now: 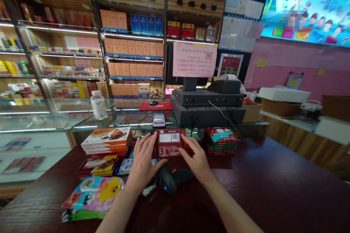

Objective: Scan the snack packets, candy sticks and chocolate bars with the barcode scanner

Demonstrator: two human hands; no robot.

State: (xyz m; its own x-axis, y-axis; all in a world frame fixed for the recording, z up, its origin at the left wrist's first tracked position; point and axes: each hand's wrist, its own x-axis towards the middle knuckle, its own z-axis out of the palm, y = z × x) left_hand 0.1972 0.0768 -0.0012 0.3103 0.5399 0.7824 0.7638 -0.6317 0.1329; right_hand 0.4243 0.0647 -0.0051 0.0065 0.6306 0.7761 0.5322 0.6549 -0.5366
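Note:
A dark red box [169,137] with a white label and a barcode sits between my two hands at the back of the dark counter. My left hand [143,158] lies along its left side, thumb pointing across below it. On the right side, my right hand [195,156] has its fingers and thumb against the box's edge. Just below the box, between my wrists, lies a black handheld barcode scanner [166,180] with a blue light. Left of my left hand are yellow chocolate packs [105,165] and a blue-and-white pack [125,166].
Stacked orange-and-white boxes [109,138] stand at left, colourful bags [94,193] nearer me. A pile of red and green packs [221,140] is at right. Behind are a phone [159,120], a white bottle [98,105], a cash register [207,98] and shelves.

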